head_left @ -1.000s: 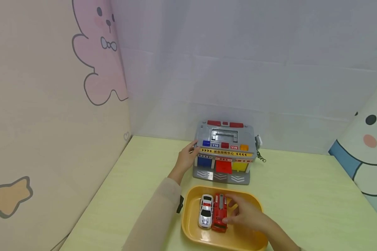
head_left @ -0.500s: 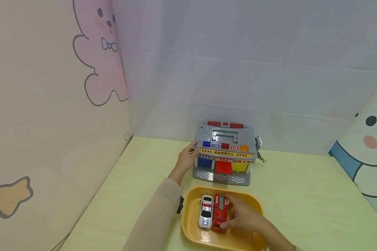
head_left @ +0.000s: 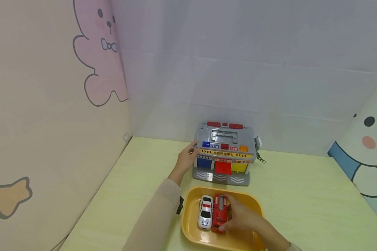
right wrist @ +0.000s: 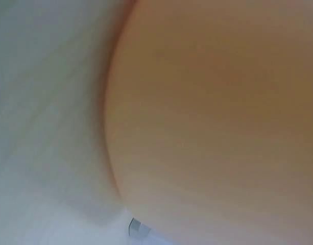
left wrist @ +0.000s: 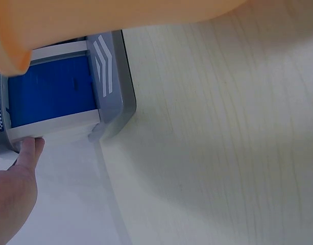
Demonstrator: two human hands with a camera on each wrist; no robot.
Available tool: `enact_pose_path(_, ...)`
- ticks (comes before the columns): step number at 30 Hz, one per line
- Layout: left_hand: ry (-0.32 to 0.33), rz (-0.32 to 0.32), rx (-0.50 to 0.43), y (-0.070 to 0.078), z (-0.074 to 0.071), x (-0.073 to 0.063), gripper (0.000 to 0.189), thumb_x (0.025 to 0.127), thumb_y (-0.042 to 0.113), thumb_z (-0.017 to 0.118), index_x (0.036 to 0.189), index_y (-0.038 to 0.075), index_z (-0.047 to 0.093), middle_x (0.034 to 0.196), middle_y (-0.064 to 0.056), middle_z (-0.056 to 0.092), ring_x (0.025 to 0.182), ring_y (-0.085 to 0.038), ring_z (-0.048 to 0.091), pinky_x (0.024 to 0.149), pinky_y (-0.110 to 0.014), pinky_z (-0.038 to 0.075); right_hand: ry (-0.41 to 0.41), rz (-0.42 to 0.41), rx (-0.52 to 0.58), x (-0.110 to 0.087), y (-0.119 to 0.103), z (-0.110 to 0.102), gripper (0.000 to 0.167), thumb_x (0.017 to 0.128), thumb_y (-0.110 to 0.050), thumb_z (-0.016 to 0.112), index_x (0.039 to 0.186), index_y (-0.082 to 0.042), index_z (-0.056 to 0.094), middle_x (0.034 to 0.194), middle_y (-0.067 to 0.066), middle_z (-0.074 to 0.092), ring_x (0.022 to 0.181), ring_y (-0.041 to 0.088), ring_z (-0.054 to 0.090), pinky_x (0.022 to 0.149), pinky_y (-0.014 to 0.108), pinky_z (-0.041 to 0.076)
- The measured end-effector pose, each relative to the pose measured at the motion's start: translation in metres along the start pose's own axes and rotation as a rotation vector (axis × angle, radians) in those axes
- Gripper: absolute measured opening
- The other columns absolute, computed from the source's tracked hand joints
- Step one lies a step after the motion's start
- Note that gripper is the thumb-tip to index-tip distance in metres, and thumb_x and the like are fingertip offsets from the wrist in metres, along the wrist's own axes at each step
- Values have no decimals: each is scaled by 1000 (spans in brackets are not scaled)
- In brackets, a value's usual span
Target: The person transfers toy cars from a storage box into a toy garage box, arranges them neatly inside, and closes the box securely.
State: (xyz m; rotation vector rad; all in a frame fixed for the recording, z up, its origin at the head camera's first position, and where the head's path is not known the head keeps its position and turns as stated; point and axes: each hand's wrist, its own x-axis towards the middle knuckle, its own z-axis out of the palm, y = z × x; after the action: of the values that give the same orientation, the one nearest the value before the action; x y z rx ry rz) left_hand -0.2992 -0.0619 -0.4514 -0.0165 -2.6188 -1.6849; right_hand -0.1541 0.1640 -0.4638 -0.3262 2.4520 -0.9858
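Back wall (head_left: 207,69): pale sheeting, behind the table (head_left: 301,191). Table: light yellow-green top. On it, near the wall, stands a grey toy station (head_left: 223,153), upright, its front showing a blue door (head_left: 204,162), a red door (head_left: 223,168) and a yellow door (head_left: 239,167). In front of the station, just apart from it, lies a yellow tray (head_left: 191,209). Left hand (head_left: 185,158): at the station's left side, fingers extended and touching it, gripping nothing. Right hand (head_left: 243,218): over the tray, holding the red truck (head_left: 219,209), thumb at its near end and forefinger at its far end. The right wrist view is blurred and does not show these fingers. The red truck is in the tray, just right of the white car (head_left: 205,212), lengthwise alongside it. At the station's right side: a small handset (head_left: 258,143), with a coiled cord (head_left: 260,158) below.
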Motion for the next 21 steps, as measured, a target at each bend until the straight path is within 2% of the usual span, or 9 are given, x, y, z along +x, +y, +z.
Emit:
enact_pose_path(7, -1, -4, -4, 0, 0, 2, 48, 101, 39, 53, 147, 26, 46, 138, -17, 53, 126, -34, 50, 99, -49, 45, -53, -12, 46, 0, 1, -2, 109, 64, -35, 92, 146, 0, 28, 100, 8, 59, 89, 24, 55, 88, 49, 50)
enact_pose_path(15, -3, 7, -14, -1, 0, 2, 49, 100, 38, 54, 147, 26, 46, 137, -18, 54, 126, -34, 50, 99, -50, 45, -23, 9, 198, -1, 5, 4, 105, 66, -22, 92, 146, -1, 26, 103, 10, 60, 91, 25, 57, 88, 48, 51)
enact_pose_path(21, -2, 8, -11, -1, 0, 1, 48, 101, 37, 54, 146, 26, 47, 136, -18, 54, 125, -34, 51, 98, -50, 46, -18, 9, 262, -3, 7, 7, 105, 66, -14, 91, 146, -5, 24, 104, 11, 60, 91, 26, 58, 89, 48, 50)
